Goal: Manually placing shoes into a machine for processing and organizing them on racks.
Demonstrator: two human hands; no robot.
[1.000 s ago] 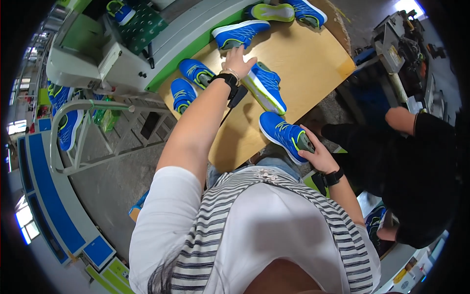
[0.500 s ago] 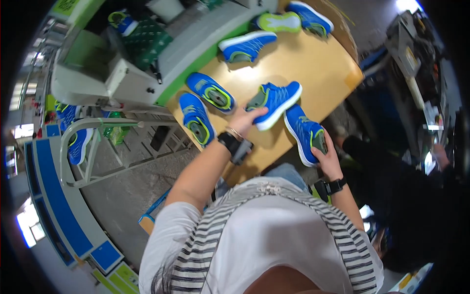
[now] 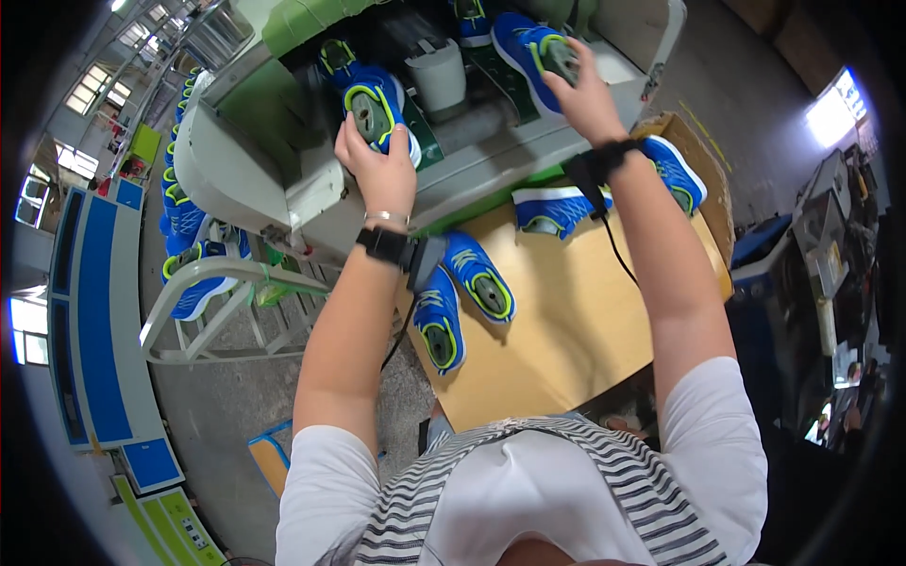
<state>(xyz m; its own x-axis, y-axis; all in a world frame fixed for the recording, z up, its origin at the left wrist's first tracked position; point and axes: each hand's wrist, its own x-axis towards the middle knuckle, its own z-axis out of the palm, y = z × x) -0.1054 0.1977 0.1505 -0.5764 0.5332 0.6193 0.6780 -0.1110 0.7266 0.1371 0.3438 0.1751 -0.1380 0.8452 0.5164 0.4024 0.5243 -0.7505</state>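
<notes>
Both my arms reach forward into the open mouth of a grey-green machine (image 3: pixel 311 193). My left hand (image 3: pixel 382 174) is closed round the heel end of a blue running shoe (image 3: pixel 389 90) with lime trim, a white sole and a grey form inside. That shoe is over a dark green strip (image 3: pixel 429 149). Farther right, my right hand (image 3: pixel 590 99) grips the heel end of a matching running shoe (image 3: pixel 514 42), over another green strip (image 3: pixel 500 83). Whether either shoe rests on its strip, I cannot tell.
More blue shoes stand deeper in the machine, one on each side (image 3: pixel 337 58) (image 3: pixel 469 21). On the tan table (image 3: pixel 557 330) lie a left pair of shoes (image 3: pixel 479 278) and another shoe (image 3: pixel 557 209) on its side. A metal rail (image 3: pixel 203 274) and a shoe rack (image 3: pixel 189 212) stand left.
Both hands have moved from over the table forward into the machine, each carrying a running shoe. The hands are now farther apart, and my view has shifted toward the machine.
</notes>
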